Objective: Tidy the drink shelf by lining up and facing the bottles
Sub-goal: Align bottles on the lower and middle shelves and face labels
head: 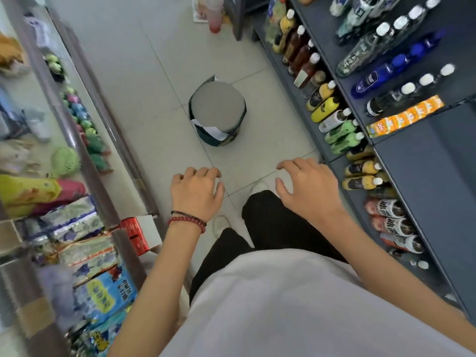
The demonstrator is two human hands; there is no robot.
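While both hands hover over the pale tiled floor [154,86], neither grasps anything; the left hand [197,193] hangs with its fingers loosely curled and empty, a red bead bracelet [189,224] and a thin black one on its wrist; the right hand [306,188] is released too, fingers spread and relaxed, just beside the front edge of the shelving on the right, with no bottle in it.

The tall dark grey metal drink shelf [422,176] runs along the right side from near to far. On its lower tier a single row of plastic bottles stands at the front edge; farthest are dark brown bottles with white caps [300,56]; nearer come yellow-and-black bottles [324,108], then bright green bottles with white caps [343,136]; level with the right hand are yellow bottles with dark bands [360,176]; nearest are bottles with red, white and black labels [391,222]. On the tier above stand clear bottles with white caps [401,95] and a deep blue bottle [389,70]; an orange strip of tags [405,117] lies along that tier's front edge. Labels are too blurred to read.

A round dark bin with a grey lid [217,112] sits on the floor beyond the hands. A glass-fronted display case [85,155] fills the left side, with colourful snack packets [103,292] near and small toys farther off. Below the hands are the person's white shirt [283,305], black trousers [270,220] and white shoes [221,224].
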